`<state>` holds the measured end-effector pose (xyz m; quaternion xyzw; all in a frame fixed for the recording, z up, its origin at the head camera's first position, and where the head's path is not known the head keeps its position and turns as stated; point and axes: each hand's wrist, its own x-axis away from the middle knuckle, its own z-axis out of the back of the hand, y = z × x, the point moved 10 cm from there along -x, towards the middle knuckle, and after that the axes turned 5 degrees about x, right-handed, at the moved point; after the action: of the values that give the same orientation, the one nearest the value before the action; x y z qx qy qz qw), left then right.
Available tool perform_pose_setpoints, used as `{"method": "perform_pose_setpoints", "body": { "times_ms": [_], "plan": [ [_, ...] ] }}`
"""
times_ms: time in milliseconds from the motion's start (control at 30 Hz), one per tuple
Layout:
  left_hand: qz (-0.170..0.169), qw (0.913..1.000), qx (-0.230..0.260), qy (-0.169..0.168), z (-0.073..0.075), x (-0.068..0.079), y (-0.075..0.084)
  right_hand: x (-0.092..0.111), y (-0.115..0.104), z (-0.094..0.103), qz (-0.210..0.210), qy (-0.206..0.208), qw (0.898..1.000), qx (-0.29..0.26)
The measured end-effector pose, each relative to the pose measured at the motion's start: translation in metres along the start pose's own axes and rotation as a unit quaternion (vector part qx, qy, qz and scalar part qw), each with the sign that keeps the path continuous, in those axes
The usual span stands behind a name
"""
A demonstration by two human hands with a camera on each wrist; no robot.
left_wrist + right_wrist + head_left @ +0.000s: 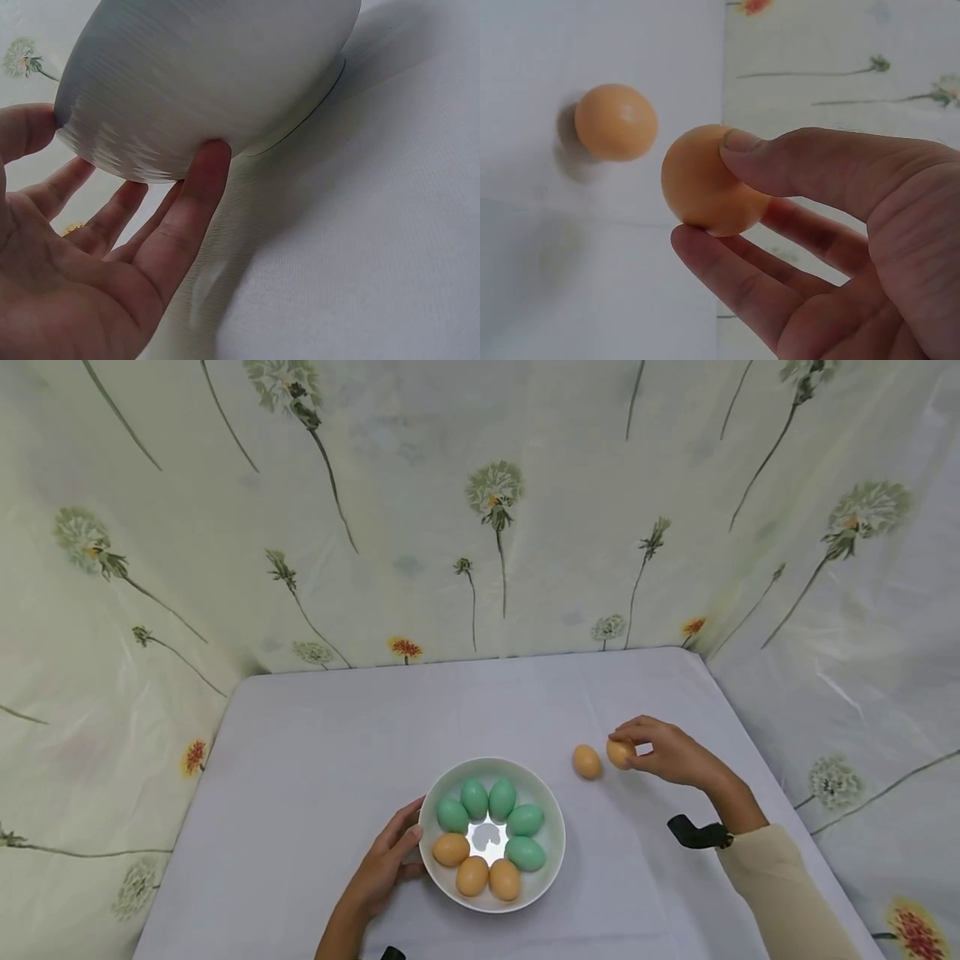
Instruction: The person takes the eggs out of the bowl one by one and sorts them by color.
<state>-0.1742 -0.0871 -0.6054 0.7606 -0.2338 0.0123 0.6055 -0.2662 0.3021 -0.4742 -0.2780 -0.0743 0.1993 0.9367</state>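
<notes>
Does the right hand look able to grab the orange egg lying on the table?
Probably not: the lying egg is close by, but the right hand is occupied, pinching another orange egg.

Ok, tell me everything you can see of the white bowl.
The white bowl is round and looks glossy inside, perhaps ceramic. Its outer wall looks finely ribbed, with a foot ring below edged by a thin dark line. It appears to stand mouth up on the pale cloth. Five green eggs and three orange eggs ring its inside, around a bright bottom with a greyish patch. The left hand holds its left side.
</notes>
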Motion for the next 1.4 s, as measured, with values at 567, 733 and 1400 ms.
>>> {"method": "perform_pose_setpoints", "body": {
  "times_ms": [567, 733, 1400],
  "plan": [
    [0.004, 1.0, 0.005, -0.004, -0.001, 0.002, -0.005, -0.015, 0.047, -0.037, -0.039, -0.006, 0.999, 0.021],
    [0.003, 0.9999, 0.009, -0.006, -0.002, 0.002, -0.006, -0.017, 0.048, -0.04, -0.037, -0.006, 0.999, 0.027],
    [-0.003, 1.0, 0.006, -0.004, 0.0, -0.001, -0.003, -0.023, 0.047, -0.045, -0.032, -0.006, 0.998, 0.049]
  ]
}}
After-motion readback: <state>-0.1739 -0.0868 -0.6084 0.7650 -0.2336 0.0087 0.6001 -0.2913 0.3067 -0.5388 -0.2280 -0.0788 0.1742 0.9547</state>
